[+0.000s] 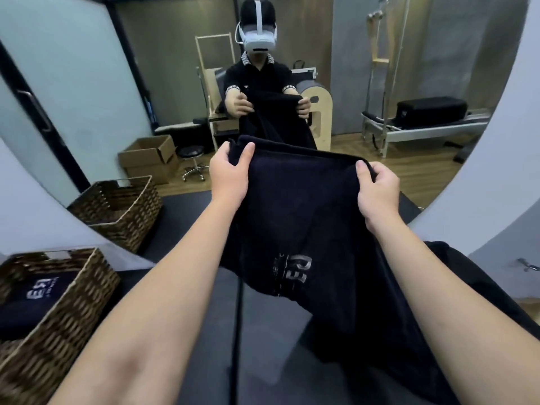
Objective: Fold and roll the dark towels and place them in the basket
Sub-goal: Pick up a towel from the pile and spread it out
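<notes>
Both hands are up at chest height in front of a round mirror (482,159), holding one dark towel (304,217) by its top edge. The left hand (229,173) pinches the left corner, thumb on the near face and fingers curled behind; the right hand (378,190) grips the right corner the same way. The edge between them sags slightly, so the cloth is not pulled taut. The rest of the towel hangs down toward the dark tabletop (187,241), with a pale printed logo (292,274) facing the camera; the lower part appears to drape onto or just over the table, but blur makes contact hard to tell. Holding by the two corners lets the cloth drop open and straight, probably to square it before the first fold; judged as the start of the folding step for this towel, with no fold or roll made yet. The wicker basket (73,290) sits at the left of the table, well apart from the hands, and already holds at least one dark towel bundle (32,299) with the same logo, so the task looks partly done. More dark cloth (479,276) lies on the table at right, likely another towel waiting. The mirror repeats the person, towel and basket.
</notes>
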A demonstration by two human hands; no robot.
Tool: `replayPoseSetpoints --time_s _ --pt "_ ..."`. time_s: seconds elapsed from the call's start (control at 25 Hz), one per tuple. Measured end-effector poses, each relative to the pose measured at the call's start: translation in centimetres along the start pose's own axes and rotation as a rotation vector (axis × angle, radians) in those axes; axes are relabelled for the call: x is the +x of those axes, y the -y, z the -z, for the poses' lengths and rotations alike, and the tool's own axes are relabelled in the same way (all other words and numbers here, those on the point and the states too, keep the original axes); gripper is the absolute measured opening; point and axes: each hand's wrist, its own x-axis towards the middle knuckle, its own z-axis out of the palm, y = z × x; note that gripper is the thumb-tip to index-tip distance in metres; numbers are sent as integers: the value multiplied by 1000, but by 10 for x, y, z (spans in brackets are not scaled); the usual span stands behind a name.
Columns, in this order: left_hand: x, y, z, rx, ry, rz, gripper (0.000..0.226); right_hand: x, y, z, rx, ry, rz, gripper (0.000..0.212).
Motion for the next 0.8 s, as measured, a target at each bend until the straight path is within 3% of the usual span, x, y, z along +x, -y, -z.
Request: replayPoseSetpoints --time_s 0.12,0.28,0.4,0.56,0.8 --pt "2 -8 34 73 -97 -35 37 -15 17 -20 -38 36 49 33" --pt "3 -21 67 73 -88 -67 40 -27 21 -37 -74 60 58 39" --pt "6 -15 91 94 -91 -11 56 -37 27 -56 -104 85 73 42" --pt "7 -14 112 120 -96 103 59 -43 32 -75 -115 141 91 45" --pt "1 -34 104 98 46 33 53 -70 55 -106 -105 418 100 26"
